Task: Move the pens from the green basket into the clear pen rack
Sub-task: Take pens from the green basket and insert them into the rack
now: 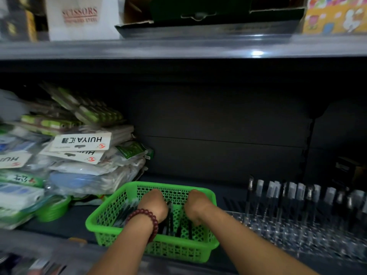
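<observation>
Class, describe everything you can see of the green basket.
The green basket is bright plastic, rectangular, with lattice walls and a smooth rolled rim. It sits upright on the dark shelf, left of the clear pen rack. Dark pens lie inside. The left hand and right hand both reach into it.

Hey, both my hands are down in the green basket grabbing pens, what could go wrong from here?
The green basket sits near the shelf's front edge, so tugging might tip it off. The clear pen rack already holds upright pens; a full right hand might knock them. The left hand may drop loose pens.
</observation>
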